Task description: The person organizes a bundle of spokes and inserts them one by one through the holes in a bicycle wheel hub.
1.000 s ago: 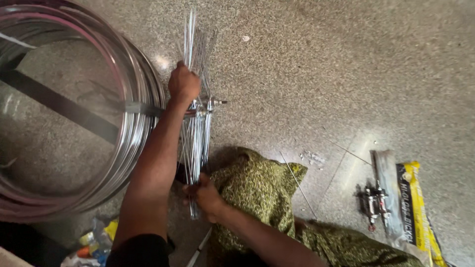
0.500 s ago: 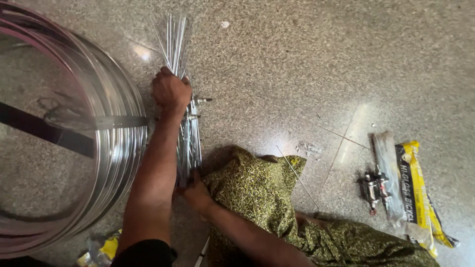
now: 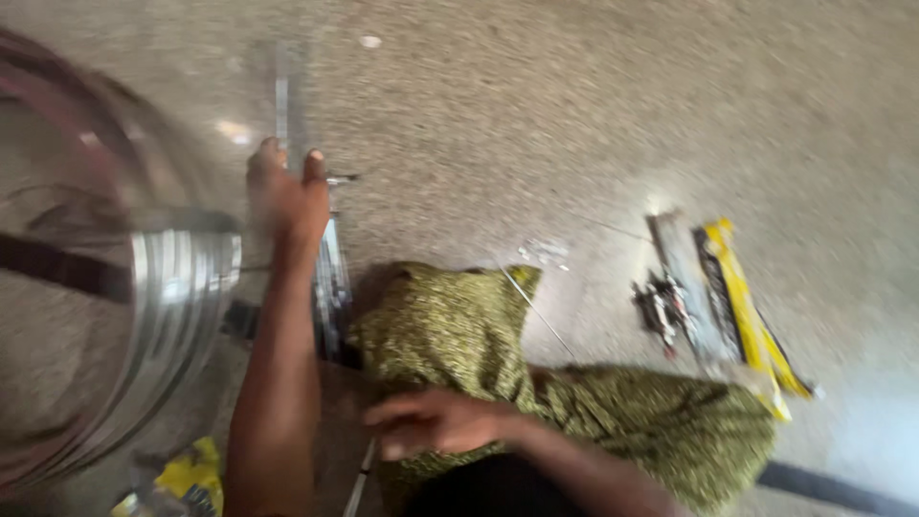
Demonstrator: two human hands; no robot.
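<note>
Hovering nearest the camera, the right hand hangs with loose, spread fingers over the green patterned cloth on the floor, grasping nothing. Beyond it, the left hand reaches forward along the bundle of thin metal spokes, which lies on the speckled floor under and just beside the palm; motion blur hides whether the fingers grip the rods or merely rest on them. Stacked metal wheel rims sit left of that arm. Farther right lie small metal parts and a yellow packet.
</note>
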